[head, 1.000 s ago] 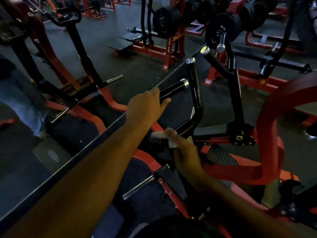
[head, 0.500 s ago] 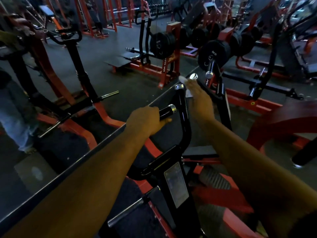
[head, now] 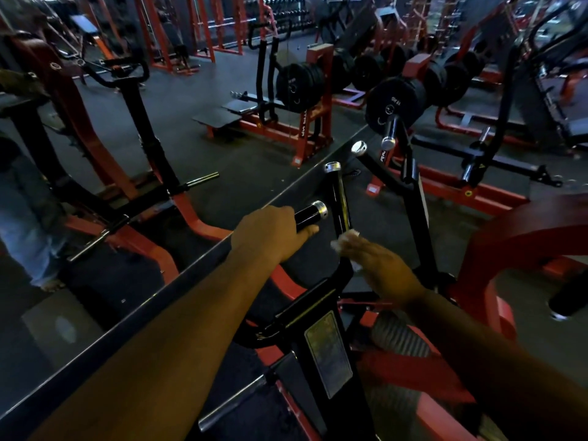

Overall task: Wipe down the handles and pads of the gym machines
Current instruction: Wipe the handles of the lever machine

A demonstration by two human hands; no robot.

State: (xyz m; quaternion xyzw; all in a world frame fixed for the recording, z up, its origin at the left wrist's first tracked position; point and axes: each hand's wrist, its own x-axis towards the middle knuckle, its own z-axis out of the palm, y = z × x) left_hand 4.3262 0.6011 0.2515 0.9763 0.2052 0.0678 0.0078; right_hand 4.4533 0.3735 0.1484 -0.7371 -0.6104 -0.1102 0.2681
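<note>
My left hand [head: 270, 232] grips a short black handle with a chrome end cap [head: 313, 213] on a red and black gym machine. Just right of it rises a longer upright black handle [head: 337, 198] with a chrome top. My right hand [head: 378, 268] holds a white cloth [head: 345, 240] against the lower part of that upright handle. A second angled black handle [head: 378, 168] stands further right, apart from both hands.
A mirror wall edge [head: 197, 268] runs diagonally on the left, reflecting machines and a person's jeans [head: 25, 218]. Plate-loaded weights [head: 394, 103] sit behind the handles. A red frame [head: 515, 249] curves at right, a ribbed footplate [head: 397, 340] below.
My right hand with the cloth slid from the top of the upright handle down to its lower part. My left hand kept its grip on the short handle.
</note>
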